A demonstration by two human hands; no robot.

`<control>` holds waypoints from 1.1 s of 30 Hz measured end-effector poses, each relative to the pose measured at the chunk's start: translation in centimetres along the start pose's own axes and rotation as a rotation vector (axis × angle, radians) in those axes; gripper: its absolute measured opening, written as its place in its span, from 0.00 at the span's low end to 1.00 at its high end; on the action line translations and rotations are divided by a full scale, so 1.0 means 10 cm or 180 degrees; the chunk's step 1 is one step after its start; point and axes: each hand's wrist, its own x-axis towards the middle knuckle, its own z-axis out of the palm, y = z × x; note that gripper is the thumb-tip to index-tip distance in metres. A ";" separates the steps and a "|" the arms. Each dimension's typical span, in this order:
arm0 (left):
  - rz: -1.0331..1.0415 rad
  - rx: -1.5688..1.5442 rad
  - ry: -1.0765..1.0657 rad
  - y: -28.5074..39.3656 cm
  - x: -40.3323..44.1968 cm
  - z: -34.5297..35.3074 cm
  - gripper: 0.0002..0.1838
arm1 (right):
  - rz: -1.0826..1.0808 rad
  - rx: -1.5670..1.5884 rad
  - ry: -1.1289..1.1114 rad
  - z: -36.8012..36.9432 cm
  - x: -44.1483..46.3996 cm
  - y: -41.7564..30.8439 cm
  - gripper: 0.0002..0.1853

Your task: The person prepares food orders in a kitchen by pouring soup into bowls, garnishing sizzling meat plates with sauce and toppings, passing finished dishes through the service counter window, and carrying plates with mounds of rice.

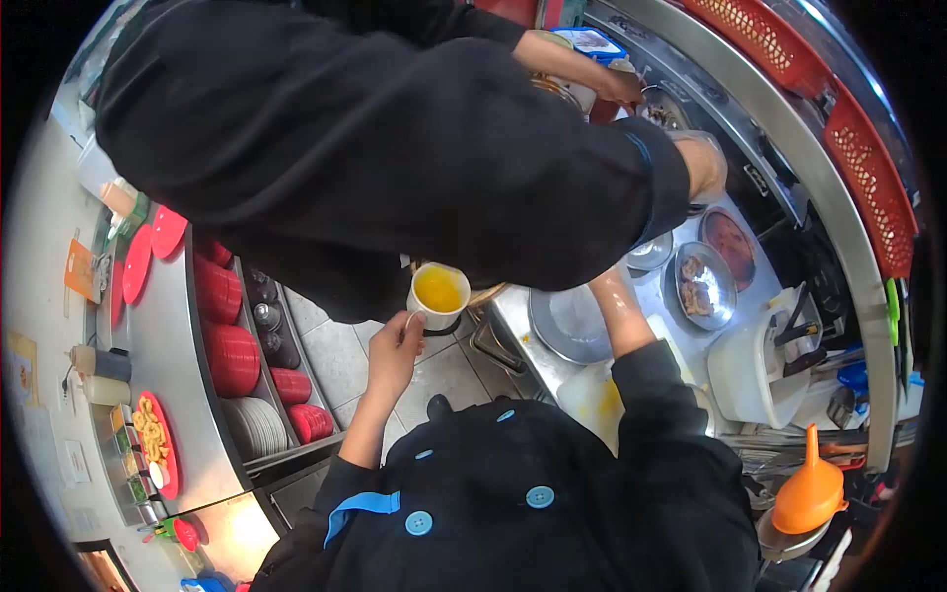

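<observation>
At the bottom centre, a black jacket [493, 483] carries bright blue buttons [540, 496]. Left of centre, a white mug [434, 314] shows yellow liquid [440, 288]. At left, stacked bowls [233, 361] are red, stacked plates [253, 428] white, and an oval plate [173, 474] red. At lower right, a funnel [809, 493] is orange. At upper right, a red basket [868, 178] has a lattice pattern. Pale floor tiles [434, 380] have dark grid lines.

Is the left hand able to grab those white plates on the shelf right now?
Probably not right now: the left hand is holding a mug of yellow stuff. If it were free, maybe: no arm seems to block the white plates, just some red dishes beside them.
</observation>
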 end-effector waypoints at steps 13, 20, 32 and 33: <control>0.0145 -0.0097 -0.0222 0.04 -0.06 0.20 0.16 | -0.0690 -0.0413 -0.0040 0.04 0.24 -0.09 0.18; 0.0190 -0.0064 -0.0490 0.11 -0.09 0.36 0.17 | -0.0110 -0.0856 -0.1294 -0.06 -0.04 -0.13 0.15; 0.0118 -0.0385 -0.1798 0.38 -0.12 1.07 0.16 | 0.1591 0.0377 -0.0578 -2.18 -0.91 -0.36 0.09; 0.0249 -0.0487 -0.2125 0.39 -0.10 1.22 0.15 | 0.2456 0.1720 -0.0429 -2.54 -1.08 -0.40 0.09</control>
